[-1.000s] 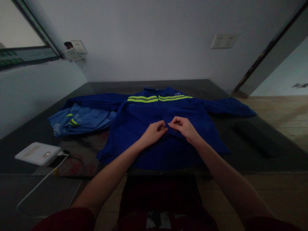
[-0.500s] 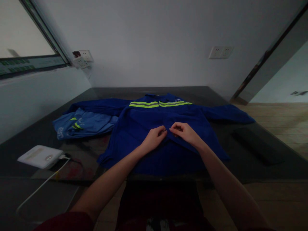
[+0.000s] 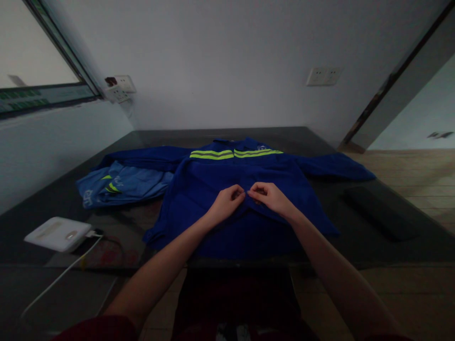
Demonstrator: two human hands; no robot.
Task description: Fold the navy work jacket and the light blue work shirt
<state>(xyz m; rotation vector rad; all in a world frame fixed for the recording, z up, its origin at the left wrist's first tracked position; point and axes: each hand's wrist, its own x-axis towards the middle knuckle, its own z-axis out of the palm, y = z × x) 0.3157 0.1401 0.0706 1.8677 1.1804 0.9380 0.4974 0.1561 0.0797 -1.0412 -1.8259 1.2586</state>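
A dark blue work jacket [image 3: 209, 175] lies spread on the table, collar toward the wall and sleeves out to both sides. Yellow-green reflective bands cross its chest. Over the middle of its front, my left hand [image 3: 227, 201] is closed in a pinch on the cloth near the centre line. Just to the right, my right hand [image 3: 270, 196] pinches the front too, thumb against forefinger. The fingertips of both hands nearly meet. Dark cloth and dim light hide the exact bit of fabric between them.
A folded lighter blue garment [image 3: 124, 184] lies beside the jacket on the left. Nearer the front left are a white device [image 3: 59, 233] and its white cable [image 3: 64, 273]. A black flat object [image 3: 378, 213] rests on the right of the dark table [image 3: 320, 253]. Wall sockets [image 3: 323, 76] are behind.
The two hands stay at the jacket's centre front, with their fingertips slightly closer together. The jacket lies as before, and the view has shifted a little.
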